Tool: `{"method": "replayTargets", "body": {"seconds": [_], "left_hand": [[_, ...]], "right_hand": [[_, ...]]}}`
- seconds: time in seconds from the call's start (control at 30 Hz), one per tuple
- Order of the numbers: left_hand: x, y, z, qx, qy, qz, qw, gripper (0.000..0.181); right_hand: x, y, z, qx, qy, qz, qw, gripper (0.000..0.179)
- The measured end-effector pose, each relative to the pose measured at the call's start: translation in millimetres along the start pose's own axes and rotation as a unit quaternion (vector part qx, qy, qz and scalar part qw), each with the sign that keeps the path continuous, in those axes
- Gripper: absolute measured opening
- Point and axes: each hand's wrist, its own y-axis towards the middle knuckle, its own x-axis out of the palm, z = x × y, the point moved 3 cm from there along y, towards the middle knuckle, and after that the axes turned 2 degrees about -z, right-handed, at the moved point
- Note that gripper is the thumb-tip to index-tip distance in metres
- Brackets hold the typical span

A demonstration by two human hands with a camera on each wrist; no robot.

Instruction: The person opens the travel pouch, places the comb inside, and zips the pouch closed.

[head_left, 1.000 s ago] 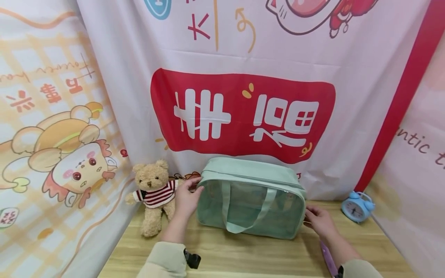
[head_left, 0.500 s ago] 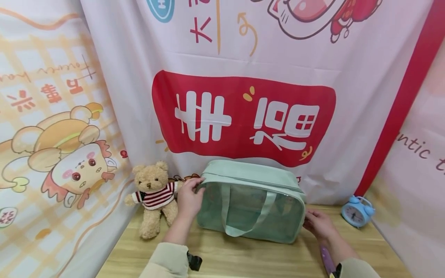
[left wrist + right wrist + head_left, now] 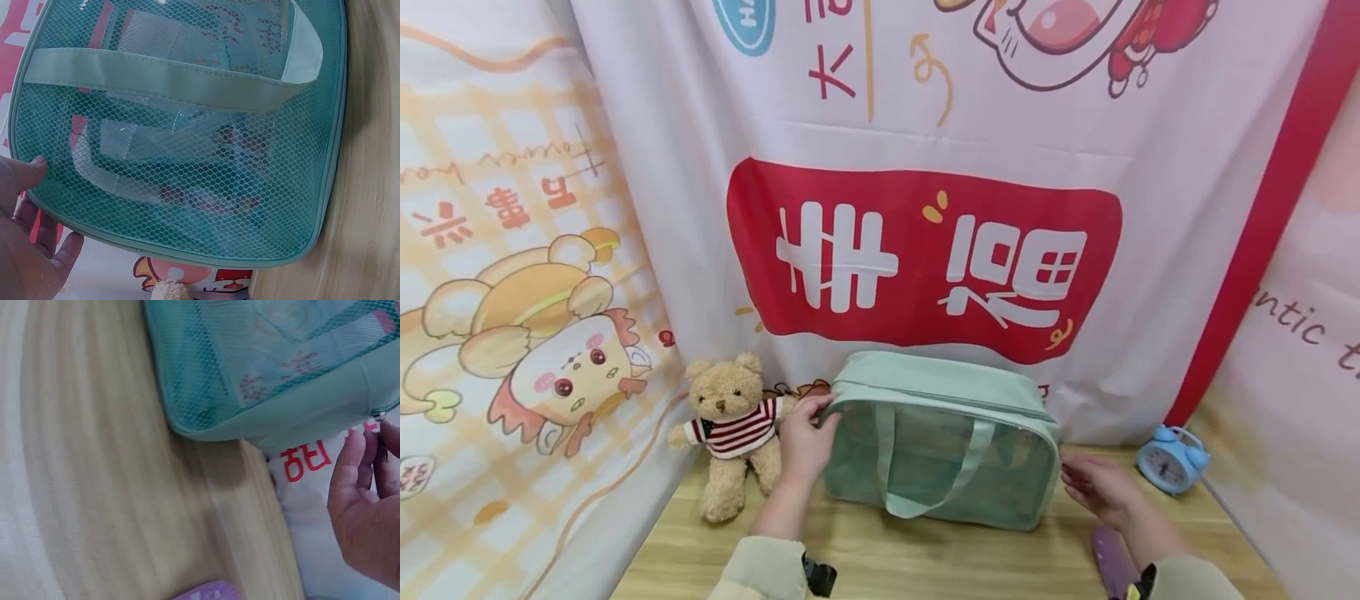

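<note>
A mint-green travel bag [image 3: 936, 379] with mesh-patterned see-through sides stands upright on the table, its strap handle [image 3: 917, 505] hanging down the front. My left hand [image 3: 807, 442] holds its upper left corner, thumb on the front face and fingers behind the edge, as the left wrist view shows. At the right end of the bag is my right hand [image 3: 1101, 486]. In the right wrist view, its thumb and fingers pinch a small metal zipper pull [image 3: 382, 440] at the end of the bag's zipper. The bag's back is hidden.
A teddy bear [image 3: 730, 433] in a striped sweater sits left of the bag, close to my left forearm. A blue alarm clock [image 3: 1172, 460] stands at the back right. Beside my right forearm lies a long purple object [image 3: 1108, 554]. Printed cloth [image 3: 925, 142] hangs right behind the bag.
My right hand has shifted slightly to the right, and more of the purple object shows beside the forearm. The head view has tilted a little; left hand and bag keep their places.
</note>
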Motion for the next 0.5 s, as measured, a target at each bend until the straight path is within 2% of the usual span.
{"method": "replayTargets", "body": {"seconds": [0.17, 0.33, 0.5], "left_hand": [[-0.5, -2.3, -0.6, 0.003, 0.019, 0.0, 0.9998, 0.028], [-2.5, -5.3, -3.0, 0.008, 0.045, -0.003, 0.9989, 0.028], [-2.9, -4.5, -1.7, 0.024, 0.056, -0.002, 0.9982, 0.027]], "right_hand": [[1, -1.8, -10, 0.003, 0.014, 0.027, 0.9995, 0.027], [7, -4.5, -18, -0.009, 0.022, 0.071, 0.9972, 0.022], [11, -11.8, -29, -0.015, 0.029, 0.093, 0.9951, 0.023]]}}
